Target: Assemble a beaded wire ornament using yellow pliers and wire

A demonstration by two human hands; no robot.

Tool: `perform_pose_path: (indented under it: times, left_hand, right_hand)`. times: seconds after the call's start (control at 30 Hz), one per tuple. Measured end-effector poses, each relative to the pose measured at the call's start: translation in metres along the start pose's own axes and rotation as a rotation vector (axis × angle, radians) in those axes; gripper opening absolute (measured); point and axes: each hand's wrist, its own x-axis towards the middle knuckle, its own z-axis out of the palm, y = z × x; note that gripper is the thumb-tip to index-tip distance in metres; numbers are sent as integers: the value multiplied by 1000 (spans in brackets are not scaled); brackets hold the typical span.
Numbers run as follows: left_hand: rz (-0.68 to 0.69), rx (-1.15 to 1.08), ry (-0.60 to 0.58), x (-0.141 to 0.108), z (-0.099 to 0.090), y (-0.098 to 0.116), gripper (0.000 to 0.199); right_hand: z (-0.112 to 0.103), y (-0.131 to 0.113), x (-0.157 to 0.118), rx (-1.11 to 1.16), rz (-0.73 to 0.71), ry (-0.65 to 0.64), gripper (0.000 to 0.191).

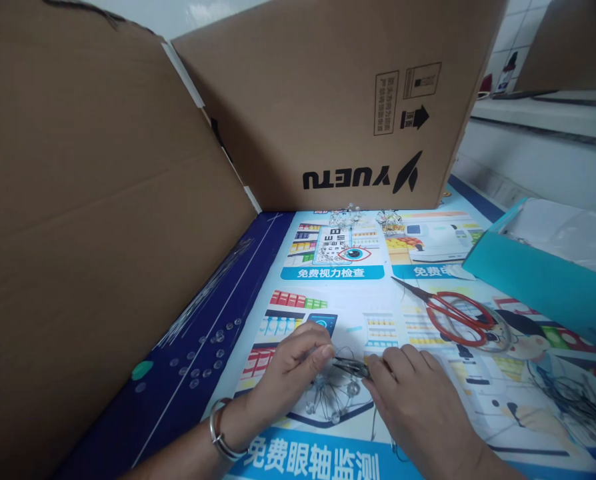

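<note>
A bundle of thin dark wires with clear beads (331, 397) sits between my hands at the lower middle. My left hand (298, 360) pinches wire at its upper left, with thumb and forefinger pressed together; a silver bracelet is on that wrist. My right hand (411, 387) has its fingers curled round the end of a small dark metal tool (352, 367), whose tip points toward my left thumb. The beads hang below the tool, and loose wire ends stick out around them. My right palm hides the rest of the tool.
Red-handled scissors (461, 317) lie right of centre. A teal box (543, 273) stands at the right, above tangled wire (578, 407). Loose beads (218, 337) and straight wires (203, 293) lie at the left. Beaded wire pieces (347, 217) rest near the cardboard (328, 100) behind.
</note>
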Motion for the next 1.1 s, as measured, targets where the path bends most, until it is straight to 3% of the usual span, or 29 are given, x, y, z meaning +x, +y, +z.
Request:
perform_pose_path:
  times: [1.1]
  left_hand:
    - [39,48,2,-3,3,-3,20]
  right_hand:
    - [-4,-2,4,69,4,39,19]
